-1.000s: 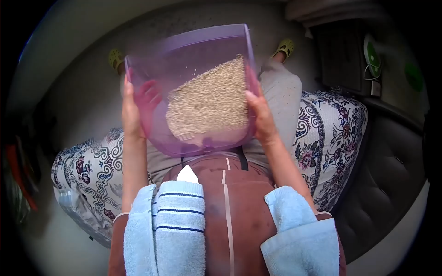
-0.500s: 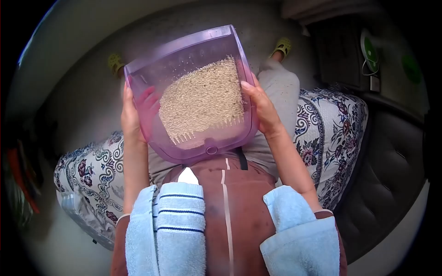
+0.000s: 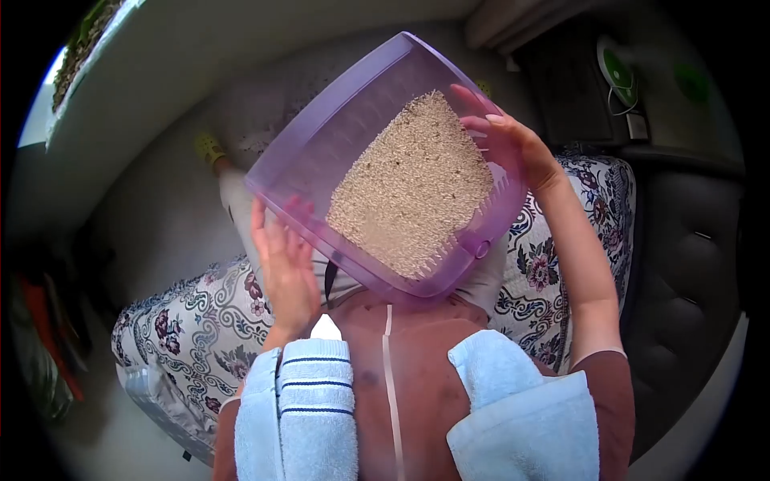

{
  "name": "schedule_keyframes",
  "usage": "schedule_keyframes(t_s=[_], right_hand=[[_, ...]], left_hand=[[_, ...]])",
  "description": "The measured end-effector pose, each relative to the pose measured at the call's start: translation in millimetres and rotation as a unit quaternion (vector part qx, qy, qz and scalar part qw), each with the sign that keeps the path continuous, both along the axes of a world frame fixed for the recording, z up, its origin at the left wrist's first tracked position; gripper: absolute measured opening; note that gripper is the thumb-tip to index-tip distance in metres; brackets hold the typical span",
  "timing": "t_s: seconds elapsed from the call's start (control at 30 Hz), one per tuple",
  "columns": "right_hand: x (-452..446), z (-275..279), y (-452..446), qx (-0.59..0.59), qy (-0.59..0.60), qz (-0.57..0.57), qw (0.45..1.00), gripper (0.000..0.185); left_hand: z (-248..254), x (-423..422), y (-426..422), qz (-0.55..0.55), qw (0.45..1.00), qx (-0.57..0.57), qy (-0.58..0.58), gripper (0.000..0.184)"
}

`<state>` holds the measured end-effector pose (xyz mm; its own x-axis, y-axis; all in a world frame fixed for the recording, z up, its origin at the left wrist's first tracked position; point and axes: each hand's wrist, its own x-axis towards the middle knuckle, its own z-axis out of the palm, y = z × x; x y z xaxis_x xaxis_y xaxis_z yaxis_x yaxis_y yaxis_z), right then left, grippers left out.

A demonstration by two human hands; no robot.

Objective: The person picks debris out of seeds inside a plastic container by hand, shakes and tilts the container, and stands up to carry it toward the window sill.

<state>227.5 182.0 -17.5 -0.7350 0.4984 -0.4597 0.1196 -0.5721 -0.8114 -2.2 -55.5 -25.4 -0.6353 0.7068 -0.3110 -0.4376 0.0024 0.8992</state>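
A translucent purple plastic bin (image 3: 301, 128), tilted and turned, is held up over my lap. Pale, grain-like bits (image 3: 409, 180) with some darker specks lie heaped inside it, spread into comb-like streaks along its lower right side. My left hand (image 3: 285, 260) supports the lower left side, its fingers reaching behind the wall and showing through the plastic. On the upper right side, my right hand (image 3: 525, 148) grips the bin with its thumb by the rim and its fingers beneath, tinted purple.
A patterned cover (image 3: 204, 321) lies over the seat on both sides of my legs. Light blue towels (image 3: 317, 401) hang over my front. To the right are a dark tufted backrest (image 3: 682, 280) and a green and white round object (image 3: 618, 68). A yellow clog (image 3: 210, 150) is on my foot.
The bin has turned clockwise and shifted right, and the grain has slid with it. My right hand has moved up and right; my left hand is lower, with fingers more stretched along the side.
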Motion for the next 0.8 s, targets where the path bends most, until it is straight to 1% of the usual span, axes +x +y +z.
schedule_keyframes(t_s=[0.07, 0.1, 0.13, 0.17, 0.2, 0.23, 0.27, 0.33, 0.37, 0.43, 0.57, 0.67, 0.77, 0.8], right_hand=[[9, 13, 0, 0.008, -0.019, 0.015, 1.0, 0.067], [15, 17, 0, 0.008, -0.031, 0.018, 0.999, 0.067], [19, 20, -2, 0.015, -0.044, 0.031, 0.998, 0.067], [19, 24, -5, 0.022, -0.057, 0.045, 0.997, 0.066], [18, 28, -8, 0.029, -0.066, 0.061, 0.996, 0.066], [15, 32, -14, 0.017, -0.075, 0.06, 0.995, 0.066], [12, 34, -18, 0.029, -0.077, 0.066, 0.994, 0.071], [7, 34, -24, 0.054, -0.083, 0.076, 0.992, 0.081], [11, 27, -23, 0.049, -0.072, 0.071, 0.994, 0.081], [9, 34, -25, 0.053, -0.064, 0.089, 0.993, 0.082], [7, 36, -30, 0.078, -0.054, 0.097, 0.991, 0.081], [7, 37, -29, 0.073, -0.023, 0.115, 0.99, 0.079], [8, 48, -35, 0.092, -0.012, 0.114, 0.989, 0.076], [9, 51, -37, 0.095, -0.01, 0.112, 0.989, 0.071]], left_hand=[[-9, -30, -11, 0.019, 0.984, -0.016, 0.175, 0.047], [-1, -45, -11, -0.005, 0.958, -0.028, 0.287, 0.038], [13, -56, -7, -0.026, 0.918, -0.041, 0.394, 0.031], [27, -61, 5, -0.061, 0.889, -0.014, 0.453, 0.023], [41, -63, 20, -0.141, 0.85, 0.024, 0.508, 0.023], [55, -62, 36, -0.218, 0.798, 0.061, 0.558, 0.023], [61, -59, 50, -0.295, 0.737, 0.095, 0.601, 0.023], [61, -43, 75, -0.345, 0.678, 0.107, 0.64, 0.024], [58, -36, 85, -0.353, 0.666, 0.117, 0.647, 0.022], [46, -24, 102, -0.37, 0.643, 0.138, 0.656, 0.018], [41, -18, 114, -0.382, 0.599, 0.13, 0.691, 0.015], [46, -18, 113, -0.394, 0.569, 0.123, 0.711, 0.014], [56, -13, 110, -0.382, 0.558, 0.116, 0.727, 0.01], [57, -11, 109, -0.379, 0.551, 0.124, 0.733, 0.01]])
